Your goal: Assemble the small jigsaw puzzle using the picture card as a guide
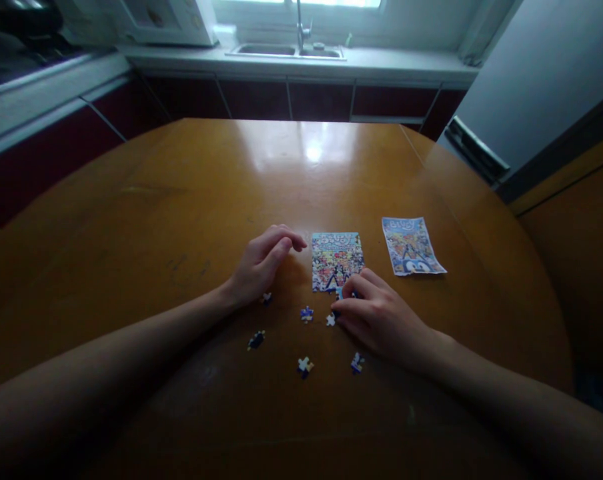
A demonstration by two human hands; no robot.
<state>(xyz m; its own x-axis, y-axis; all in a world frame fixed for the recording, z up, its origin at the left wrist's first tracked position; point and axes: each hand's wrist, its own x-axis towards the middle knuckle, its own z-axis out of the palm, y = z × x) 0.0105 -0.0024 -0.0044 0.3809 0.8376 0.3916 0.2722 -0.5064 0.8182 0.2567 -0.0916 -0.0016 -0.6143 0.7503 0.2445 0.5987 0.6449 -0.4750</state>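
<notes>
Right hand point(378, 310) pinches jigsaw piece point(339, 293) at near edge of jigsaw puzzle point(335, 259) on desk point(206, 193); left hand point(262, 263) loosely open, empty. Loose pieces point(305, 366) spread out, presumably for easy picking.

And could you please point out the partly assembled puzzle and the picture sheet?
Puzzle point(337, 259): head view, middle of its assembled part.
Picture sheet point(412, 247): head view, middle of its printed face.
</notes>
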